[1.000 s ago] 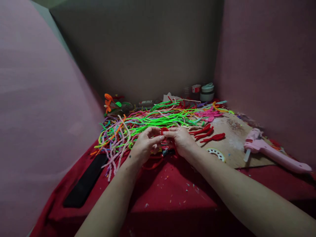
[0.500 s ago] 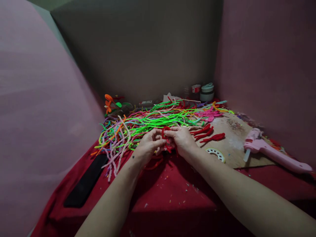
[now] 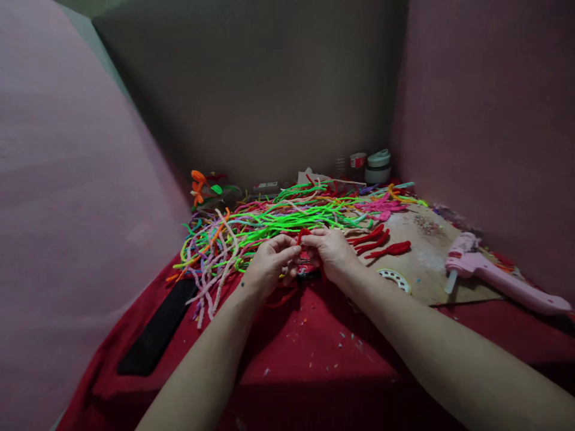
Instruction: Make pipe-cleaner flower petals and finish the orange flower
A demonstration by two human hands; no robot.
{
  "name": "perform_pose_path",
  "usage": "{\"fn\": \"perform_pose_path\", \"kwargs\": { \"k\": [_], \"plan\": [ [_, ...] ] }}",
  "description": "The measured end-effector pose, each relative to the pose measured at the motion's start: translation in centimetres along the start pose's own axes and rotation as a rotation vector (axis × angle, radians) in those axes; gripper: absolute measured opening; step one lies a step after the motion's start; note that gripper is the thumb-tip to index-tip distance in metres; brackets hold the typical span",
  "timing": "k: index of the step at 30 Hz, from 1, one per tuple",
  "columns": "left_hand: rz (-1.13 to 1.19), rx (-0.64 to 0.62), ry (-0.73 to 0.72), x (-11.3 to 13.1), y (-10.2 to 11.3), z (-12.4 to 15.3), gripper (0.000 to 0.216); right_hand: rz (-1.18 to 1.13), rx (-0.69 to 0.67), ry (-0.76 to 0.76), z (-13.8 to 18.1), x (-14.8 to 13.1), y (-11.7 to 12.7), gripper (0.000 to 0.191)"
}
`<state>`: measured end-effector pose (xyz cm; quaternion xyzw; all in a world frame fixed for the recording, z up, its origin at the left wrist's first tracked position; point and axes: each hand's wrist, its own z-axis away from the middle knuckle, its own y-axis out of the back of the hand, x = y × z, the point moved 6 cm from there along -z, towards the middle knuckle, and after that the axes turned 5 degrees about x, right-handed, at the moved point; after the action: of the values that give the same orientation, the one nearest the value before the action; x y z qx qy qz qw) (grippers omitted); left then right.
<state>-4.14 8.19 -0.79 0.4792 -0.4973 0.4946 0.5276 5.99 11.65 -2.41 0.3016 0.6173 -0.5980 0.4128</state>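
Observation:
Between my fingertips is a red pipe cleaner [image 3: 304, 233], bent over at the top. My left hand [image 3: 273, 261] pinches it from the left with thumb and index finger. From the other side my right hand [image 3: 331, 251] grips it, and part of the red strand hangs below that palm. Much of the strand is hidden by my fingers. Just beyond my hands spreads a heap of coloured pipe cleaners [image 3: 287, 220], bright green on top. Several red twisted pieces [image 3: 389, 249] lie to the right of my right hand.
A pink glue gun [image 3: 498, 272] lies on a cardboard sheet [image 3: 431, 263] at right, near a white ring with holes [image 3: 394, 279]. At left is a black flat object [image 3: 157, 329]. An orange pipe-cleaner flower [image 3: 198, 185] and a lidded container [image 3: 378, 167] stand at the back.
The red loop between my fingers has become a smaller, tighter fold. My fingers have shifted slightly around it; the surrounding things stay where they were.

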Motion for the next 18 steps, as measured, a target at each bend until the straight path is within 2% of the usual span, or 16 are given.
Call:
{"fn": "perform_pose_path", "kwargs": {
  "k": [3, 8, 12, 18],
  "plan": [
    [-0.057, 0.042, -0.019, 0.11, -0.06, 0.11, 0.021, -0.046, -0.063, 0.010, 0.04, -0.10, -0.31, 0.012],
    [-0.032, -0.021, -0.042, 0.12, -0.07, -0.03, 0.023, -0.053, -0.151, -0.039, 0.29, -0.10, -0.88, 0.018],
    [-0.026, -0.049, -0.033, 0.22, -0.10, 0.03, 0.023, -0.048, -0.152, -0.027, 0.10, -0.02, -0.82, 0.020],
    [-0.157, 0.036, -0.068, 0.65, -0.10, 0.19, 0.023, -0.013, -0.085, 0.007, 0.28, -0.29, -0.58, 0.018]
  ]
}}
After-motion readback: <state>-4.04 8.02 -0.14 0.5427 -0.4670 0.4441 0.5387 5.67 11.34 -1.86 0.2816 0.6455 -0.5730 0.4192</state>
